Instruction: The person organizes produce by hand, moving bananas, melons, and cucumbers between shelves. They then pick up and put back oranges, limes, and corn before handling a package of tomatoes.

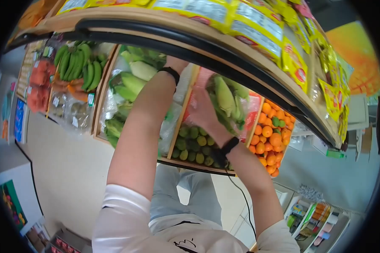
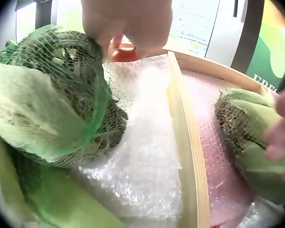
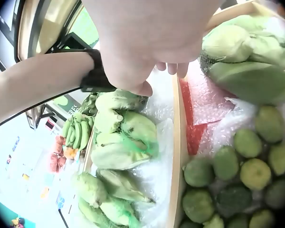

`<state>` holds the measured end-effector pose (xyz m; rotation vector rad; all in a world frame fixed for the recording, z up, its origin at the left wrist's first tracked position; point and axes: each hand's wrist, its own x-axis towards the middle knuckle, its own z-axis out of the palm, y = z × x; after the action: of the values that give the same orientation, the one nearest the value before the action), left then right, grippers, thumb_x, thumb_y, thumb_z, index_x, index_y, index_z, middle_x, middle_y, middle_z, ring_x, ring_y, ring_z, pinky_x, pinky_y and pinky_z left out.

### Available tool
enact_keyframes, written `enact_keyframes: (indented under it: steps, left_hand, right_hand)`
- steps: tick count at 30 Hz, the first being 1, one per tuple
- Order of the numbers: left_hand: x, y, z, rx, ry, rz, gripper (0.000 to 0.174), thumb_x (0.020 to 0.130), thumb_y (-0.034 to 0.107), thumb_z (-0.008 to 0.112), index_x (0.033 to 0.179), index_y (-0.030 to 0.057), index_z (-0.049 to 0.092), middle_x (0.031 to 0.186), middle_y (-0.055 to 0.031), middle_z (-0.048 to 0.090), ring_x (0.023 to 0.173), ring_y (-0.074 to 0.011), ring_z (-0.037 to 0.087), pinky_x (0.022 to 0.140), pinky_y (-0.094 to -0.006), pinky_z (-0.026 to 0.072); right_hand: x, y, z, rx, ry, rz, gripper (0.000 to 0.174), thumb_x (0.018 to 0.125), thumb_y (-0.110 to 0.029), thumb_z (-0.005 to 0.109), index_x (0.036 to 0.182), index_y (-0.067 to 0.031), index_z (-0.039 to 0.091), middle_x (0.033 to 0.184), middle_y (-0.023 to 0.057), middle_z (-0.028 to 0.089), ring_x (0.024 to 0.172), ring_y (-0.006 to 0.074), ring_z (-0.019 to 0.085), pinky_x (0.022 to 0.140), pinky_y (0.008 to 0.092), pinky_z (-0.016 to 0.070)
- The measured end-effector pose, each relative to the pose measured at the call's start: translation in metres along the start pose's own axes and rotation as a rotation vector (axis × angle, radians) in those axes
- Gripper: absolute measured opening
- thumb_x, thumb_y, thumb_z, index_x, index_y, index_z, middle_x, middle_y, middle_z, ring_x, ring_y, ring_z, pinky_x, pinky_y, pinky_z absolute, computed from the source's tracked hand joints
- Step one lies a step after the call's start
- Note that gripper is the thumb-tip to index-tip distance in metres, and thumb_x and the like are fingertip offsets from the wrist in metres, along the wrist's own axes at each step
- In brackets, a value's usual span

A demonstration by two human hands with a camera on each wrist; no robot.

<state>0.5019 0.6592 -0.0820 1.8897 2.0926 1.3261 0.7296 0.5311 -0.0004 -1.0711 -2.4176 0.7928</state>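
Observation:
My left hand [image 1: 177, 63] reaches into the corn bin under the shelf edge, which hides its fingertips from the head view. In the left wrist view, the left hand [image 2: 128, 26] has its fingers lowered beside netted corn [image 2: 42, 109], right at a small red-orange thing [image 2: 126, 54]; whether it grips that thing I cannot tell. My right hand [image 1: 204, 109] hovers by the wooden divider [image 1: 185, 105], left of a pile of corn [image 1: 224, 97]. Nothing shows between the loosely bent fingers of the right hand [image 3: 154, 47] in the right wrist view.
Green round fruits [image 1: 194, 145] fill the near part of the middle bin. Oranges [image 1: 270, 135] lie in the bin at right, green bananas [image 1: 76, 63] at left. A black-edged shelf [image 1: 190, 36] with yellow packets overhangs the bins. Bubble wrap [image 2: 137, 185] lines the corn bin.

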Motion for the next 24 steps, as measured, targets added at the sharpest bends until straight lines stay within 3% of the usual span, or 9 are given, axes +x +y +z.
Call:
enact_keyframes:
  steps: [2,7,11,14,16,18,20,21,24]
  left_hand:
    - [0.001,-0.012,0.006,-0.16,0.056,0.019,0.047,0.104,0.032,0.051,0.144,0.0073,0.056,0.152,-0.0204,0.05,0.143,-0.0332,0.045,0.116,-0.0437,0.0394]
    - [0.006,-0.07,0.055,-0.213,-0.052,-0.137,0.058,0.107,0.041,0.051,0.155,0.0088,0.043,0.163,-0.0132,0.039,0.149,-0.0304,0.036,0.123,-0.0412,0.0289]
    - [0.005,-0.014,0.042,-0.312,0.14,-0.03,0.042,0.103,0.031,0.054,0.137,0.0066,0.061,0.143,-0.021,0.059,0.135,-0.037,0.052,0.113,-0.0464,0.0407]
    - [-0.013,0.04,0.004,-0.015,0.038,0.02,0.037,0.1,0.027,0.057,0.128,0.0038,0.066,0.133,-0.0243,0.063,0.127,-0.041,0.056,0.108,-0.0486,0.0439]
    - [-0.018,0.076,-0.017,-0.117,0.0,0.024,0.031,0.097,0.026,0.062,0.116,0.002,0.069,0.124,-0.026,0.066,0.117,-0.0439,0.06,0.101,-0.0497,0.0475]
    - [-0.04,0.105,-0.039,-0.159,-0.05,0.124,0.031,0.093,0.024,0.068,0.115,0.0015,0.065,0.119,-0.0247,0.067,0.109,-0.0463,0.062,0.094,-0.0501,0.0499]
    - [-0.089,0.158,-0.065,-0.398,-0.044,-0.257,0.039,0.09,0.024,0.074,0.117,0.0034,0.057,0.111,-0.0183,0.068,0.1,-0.0424,0.066,0.085,-0.0483,0.0523]
    - [-0.116,0.177,-0.079,-0.518,-0.171,-0.37,0.042,0.09,0.023,0.075,0.121,0.0051,0.053,0.111,-0.0149,0.066,0.1,-0.0367,0.067,0.08,-0.0456,0.0549]
    - [-0.191,0.228,-0.1,-1.081,-0.363,-0.893,0.049,0.09,0.025,0.077,0.125,0.0088,0.046,0.114,-0.0079,0.06,0.103,-0.021,0.066,0.067,-0.0357,0.0602]
  right_hand:
    - [-0.025,-0.011,-0.012,0.057,-0.086,0.032,0.065,0.086,-0.005,0.065,0.147,-0.0031,0.044,0.139,0.0243,0.05,0.132,0.0459,0.047,0.112,0.0469,0.0415]
    - [-0.068,-0.022,-0.036,0.149,-0.009,0.082,0.066,0.086,-0.005,0.065,0.148,-0.0035,0.044,0.139,0.0235,0.05,0.133,0.0447,0.048,0.111,0.0459,0.0428]
    - [-0.088,-0.031,-0.056,0.202,0.024,0.097,0.065,0.086,-0.006,0.066,0.148,-0.0034,0.044,0.138,0.023,0.052,0.128,0.042,0.052,0.107,0.0427,0.0458]
    - [-0.1,-0.021,-0.065,0.128,0.062,0.18,0.067,0.086,-0.005,0.067,0.149,-0.005,0.044,0.135,0.0195,0.055,0.12,0.0338,0.058,0.1,0.0394,0.0502]
    - [-0.112,-0.006,-0.063,0.233,0.09,0.254,0.068,0.085,-0.004,0.068,0.149,-0.0061,0.045,0.132,0.0181,0.056,0.115,0.0299,0.06,0.096,0.0381,0.0517]
    - [-0.123,-0.001,-0.069,0.339,0.116,0.33,0.07,0.084,-0.003,0.069,0.149,-0.0071,0.045,0.13,0.0166,0.057,0.11,0.026,0.061,0.092,0.0369,0.0531]
    - [-0.134,-0.003,-0.082,0.396,0.066,0.414,0.07,0.083,-0.004,0.072,0.148,-0.0061,0.046,0.133,0.0197,0.056,0.113,0.0309,0.063,0.094,0.0387,0.0537]
    - [-0.144,-0.006,-0.085,0.424,0.044,0.463,0.07,0.082,-0.005,0.073,0.147,-0.0056,0.047,0.135,0.0212,0.056,0.115,0.0333,0.063,0.095,0.0396,0.0541]
    - [-0.171,-0.006,-0.086,0.401,0.071,0.333,0.069,0.084,-0.003,0.071,0.148,-0.0065,0.047,0.131,0.0185,0.057,0.109,0.0281,0.064,0.093,0.0375,0.0545]
